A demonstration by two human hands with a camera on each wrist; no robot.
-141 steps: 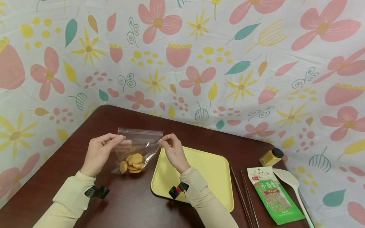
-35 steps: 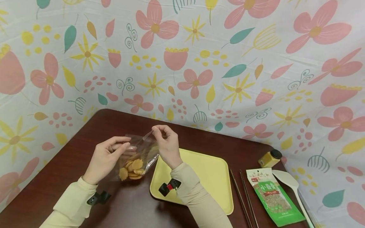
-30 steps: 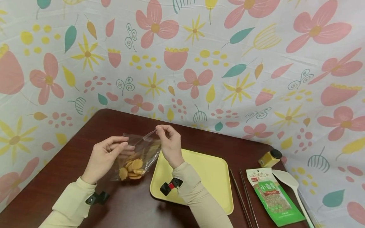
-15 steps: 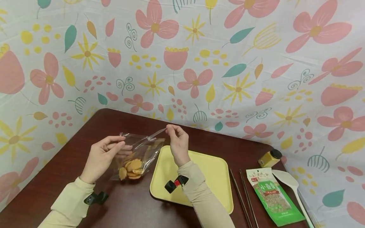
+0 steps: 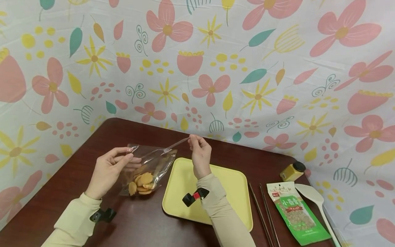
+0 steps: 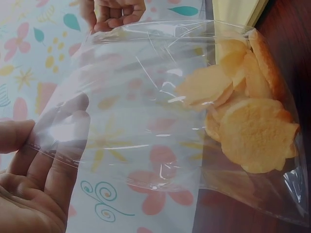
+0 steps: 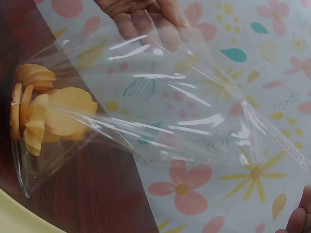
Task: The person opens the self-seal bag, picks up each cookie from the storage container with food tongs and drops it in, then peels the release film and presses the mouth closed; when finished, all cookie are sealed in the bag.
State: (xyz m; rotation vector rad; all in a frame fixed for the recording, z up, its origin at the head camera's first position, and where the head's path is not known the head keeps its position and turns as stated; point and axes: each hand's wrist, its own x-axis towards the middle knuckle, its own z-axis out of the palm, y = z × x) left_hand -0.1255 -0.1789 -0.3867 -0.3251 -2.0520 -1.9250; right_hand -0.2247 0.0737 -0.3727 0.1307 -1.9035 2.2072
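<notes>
A clear plastic bag (image 5: 158,161) holds several round, ridged orange-yellow chips (image 5: 143,180) in its lower end. My left hand (image 5: 106,168) pinches the bag's upper left edge, thumb in front and the other fingers showing through the film in the left wrist view. My right hand (image 5: 201,156) pinches the end of a narrow clear strip (image 7: 282,143) with faint print on it. In the right wrist view the strip runs taut from the bag's mouth to that hand. In the left wrist view the bag (image 6: 141,97) is stretched between both hands.
Under the right forearm lies a yellow tray (image 5: 182,185). To its right are a pair of metal chopsticks (image 5: 262,212), a green seasoning packet (image 5: 297,212), a white spatula (image 5: 311,193) and a yellow bottle (image 5: 291,171) with a black cap. A flowered cloth hangs behind the table.
My right hand has moved right, away from the bag, drawing the strip out longer from the bag's mouth. My left hand has shifted slightly left with the bag still pinched.
</notes>
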